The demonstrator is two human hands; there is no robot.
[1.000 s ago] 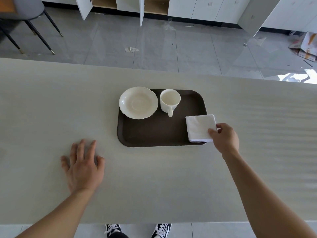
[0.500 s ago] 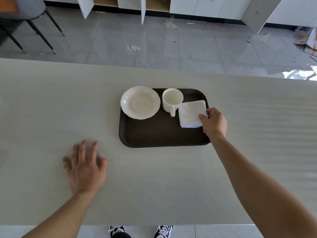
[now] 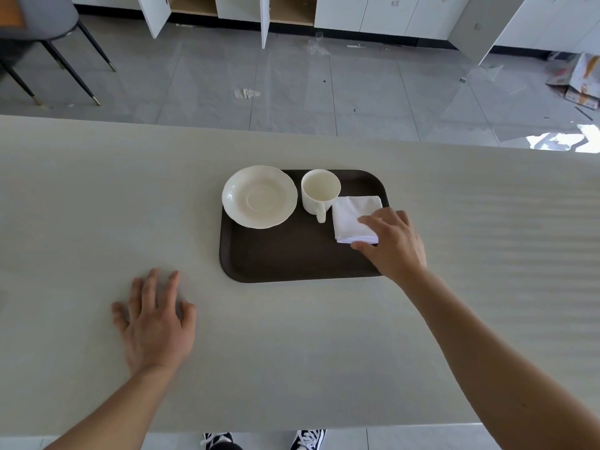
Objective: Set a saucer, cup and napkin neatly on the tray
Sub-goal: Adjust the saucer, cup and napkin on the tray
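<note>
A dark brown tray [image 3: 285,254] lies on the pale table. A cream saucer [image 3: 259,197] sits on its far left corner, overhanging the tray's edge. An empty cream cup [image 3: 319,190] stands upright just right of the saucer, handle toward me. A folded white napkin [image 3: 352,212] lies flat on the tray right of the cup, close to the handle. My right hand [image 3: 393,245] is at the napkin's near right corner, forefinger on top and thumb against the near edge. My left hand [image 3: 156,323] rests flat on the table, left of the tray, fingers apart.
The table's near edge [image 3: 292,431] runs just above my shoes. Beyond the far edge is a grey tiled floor with a chair [image 3: 48,34] at far left, open white cabinets [image 3: 266,14] and cardboard litter [image 3: 581,82] at right.
My right hand carried the napkin from the tray's near right edge up and left, and it now lies flat beside the cup. My left hand stayed put.
</note>
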